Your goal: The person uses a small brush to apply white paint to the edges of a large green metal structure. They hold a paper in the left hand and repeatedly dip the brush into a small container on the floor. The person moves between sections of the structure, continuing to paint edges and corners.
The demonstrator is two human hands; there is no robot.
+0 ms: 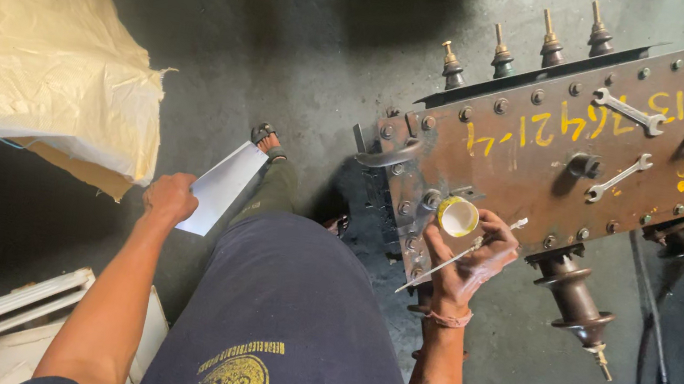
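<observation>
The right hand (470,256) grips a small yellow cup (458,216) and thin brush (458,258), touching the brown metal box's (547,150) near edge, while the left hand (169,198), far left, pinches white paper (224,186).

Two spanners (630,110) lie on the rusty steel lid (544,168). Four small bushings (526,48) line its far edge, two large ribbed insulators (574,299) its near edge. One sheet of paper (221,187), one small yellow pot (458,216).

A single head-worn camera looks almost straight down over the person's dark blue shirt (287,319) to the grey concrete floor (292,40); the rusty brown bolted steel plate (547,150) lies at arm's reach, right of centre; no second view shares the scene.
</observation>
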